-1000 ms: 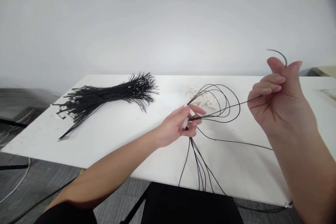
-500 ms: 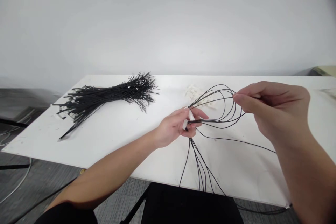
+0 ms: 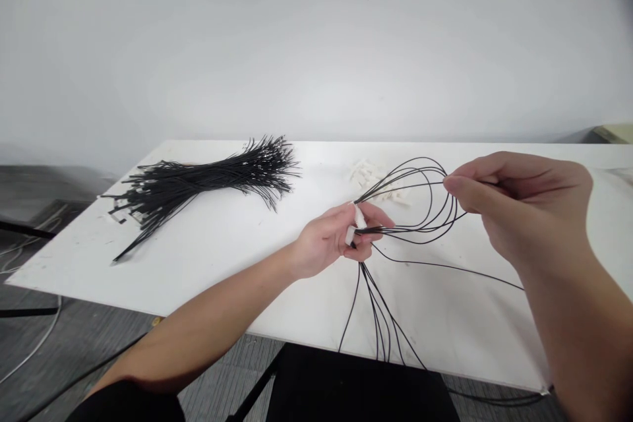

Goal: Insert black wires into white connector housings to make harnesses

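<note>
Item, left hand [image 3: 341, 237]: mine, raised above the table [image 3: 237, 231], fingers curled about two white plastic pieces [image 3: 359, 216], which sat close together at the thumb and palm. Item, looped black wires [image 3: 429, 192]: several thin strands, rising from the upper piece, bowing out rightward and returning to the lower one, the whole fan held in the air between my hands. Item, right hand [image 3: 529, 194]: mine, pinching one black strand between thumb and forefinger at the outer bend of the loops; its end was hidden, so I could not tell how much lay in the palm. Item, wire tails [image 3: 376, 310]: hanging below my left hand towards the table's front edge. Item, single wire [image 3: 445, 266]: running rightward until my forearm covered it. Item, heap of white pieces [image 3: 368, 175]: loose on the table, behind the loops. Item, black wire bundle [image 3: 208, 178]: lying well apart, to the left, splayed at both ends. Hazards, in my judgement: a hard pull by the right hand might have tugged a strand out of its piece; crossing loops might have snarled; a slackened left grip might have let both pieces slip; tails might have caught on the edge.
</note>
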Demonstrator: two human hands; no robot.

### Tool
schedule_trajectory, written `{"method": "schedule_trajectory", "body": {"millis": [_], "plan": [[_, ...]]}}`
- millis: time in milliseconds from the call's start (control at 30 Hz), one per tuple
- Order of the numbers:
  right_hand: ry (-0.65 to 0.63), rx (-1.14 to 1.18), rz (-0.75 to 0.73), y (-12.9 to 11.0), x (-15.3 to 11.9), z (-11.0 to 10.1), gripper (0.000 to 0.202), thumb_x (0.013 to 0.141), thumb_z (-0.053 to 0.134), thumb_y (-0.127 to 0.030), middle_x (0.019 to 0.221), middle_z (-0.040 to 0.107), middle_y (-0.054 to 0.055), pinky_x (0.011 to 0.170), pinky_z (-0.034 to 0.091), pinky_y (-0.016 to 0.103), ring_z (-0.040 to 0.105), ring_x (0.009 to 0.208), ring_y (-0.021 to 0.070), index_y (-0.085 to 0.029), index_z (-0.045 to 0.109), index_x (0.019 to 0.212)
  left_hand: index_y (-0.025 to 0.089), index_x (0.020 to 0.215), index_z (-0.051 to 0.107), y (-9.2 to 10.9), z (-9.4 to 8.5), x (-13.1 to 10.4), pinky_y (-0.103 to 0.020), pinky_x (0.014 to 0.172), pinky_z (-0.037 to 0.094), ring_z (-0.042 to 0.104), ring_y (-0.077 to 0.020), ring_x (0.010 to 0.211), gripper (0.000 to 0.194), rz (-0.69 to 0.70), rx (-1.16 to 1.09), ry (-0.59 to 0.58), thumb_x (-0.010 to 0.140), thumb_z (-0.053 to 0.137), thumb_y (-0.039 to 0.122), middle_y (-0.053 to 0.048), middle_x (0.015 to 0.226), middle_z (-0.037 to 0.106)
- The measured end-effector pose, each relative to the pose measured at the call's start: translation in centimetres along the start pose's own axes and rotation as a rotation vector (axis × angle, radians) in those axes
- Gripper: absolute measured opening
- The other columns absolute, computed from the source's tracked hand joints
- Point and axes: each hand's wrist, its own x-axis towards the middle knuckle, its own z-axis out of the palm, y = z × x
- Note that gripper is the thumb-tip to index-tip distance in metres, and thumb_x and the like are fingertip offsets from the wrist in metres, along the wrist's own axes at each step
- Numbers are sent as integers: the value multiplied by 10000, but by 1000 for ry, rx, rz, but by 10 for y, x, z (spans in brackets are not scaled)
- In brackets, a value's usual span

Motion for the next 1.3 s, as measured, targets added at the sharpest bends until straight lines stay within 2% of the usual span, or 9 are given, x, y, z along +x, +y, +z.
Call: {"method": "schedule_trajectory", "body": {"millis": [233, 467, 533, 600, 667, 733, 967, 1167, 1300], "plan": [[-28, 1, -2, 1, -1, -2, 92, 650, 755, -135, 572, 542, 3, 465, 250, 271, 428, 532, 92, -200, 698, 620, 122, 952, 658, 0, 0, 0, -262, 533, 228, 301, -99, 569, 399, -8, -26, 12, 937, 411, 436, -8, 700, 383], [-133, -48, -33, 1, -1, -7, 97, 675, 772, -197, 513, 427, -20, 464, 244, 273, 407, 536, 113, -248, 695, 646, 122, 941, 660, -1, 0, 0, -259, 525, 230, 303, -102, 576, 408, -22, -70, 15, 930, 412, 446, -15, 721, 374], [-172, -182, -146, 3, 0, -10, 86, 702, 739, -194, 502, 399, -36, 461, 255, 272, 371, 503, 98, -245, 678, 669, 117, 927, 657, -1, -2, -1, -261, 528, 226, 303, -101, 571, 406, -22, -66, 13, 936, 401, 432, -17, 713, 381], [-238, -385, -340, 5, 3, -13, 77, 744, 683, -184, 508, 401, -46, 467, 286, 268, 357, 484, 86, -229, 645, 694, 113, 917, 650, -2, -3, -1, -263, 534, 221, 303, -100, 568, 403, -20, -56, 8, 943, 392, 422, -13, 697, 377], [-327, -550, -529, 9, 5, -15, 65, 789, 631, -180, 567, 471, -41, 496, 338, 255, 401, 503, 79, -212, 607, 738, 112, 914, 641, -2, -4, -1, -262, 539, 214, 298, -100, 570, 401, -33, -33, 12, 947, 386, 420, -7, 681, 366], [-416, -620, -618, 12, 6, -16, 32, 838, 584, -183, 686, 557, -22, 540, 383, 241, 468, 557, 80, -205, 577, 816, 112, 911, 633, -3, -5, 0, -259, 544, 207, 295, -100, 577, 385, -52, -7, 39, 945, 396, 414, -1, 674, 355], [-523, -735, -507, 17, 5, -16, 88, 915, 471, -240, 883, 630, 16, 615, 423, 259, 544, 647, 105, -214, 544, 958, 110, 885, 619, -3, -4, 1, -252, 531, 186, 286, -98, 570, 364, -75, 30, 104, 928, 426, 416, 2, 664, 347], [-473, -900, -480, 20, 1, -14, 167, 872, 495, -277, 698, 619, -13, 513, 338, 263, 473, 507, 105, -235, 613, 982, 111, 878, 624, -5, -5, 2, -250, 514, 177, 276, -104, 579, 373, -84, 82, 120, 918, 441, 434, 2, 655, 344], [-499, -967, -423, 23, -3, -6, 203, 884, 539, -422, 621, 597, -35, 472, 288, 242, 461, 486, 106, -259, 656, 918, 116, 884, 641, -6, -4, 2, -247, 503, 183, 298, -120, 617, 393, -100, 132, 139, 907, 461, 464, -13, 682, 365]]}}
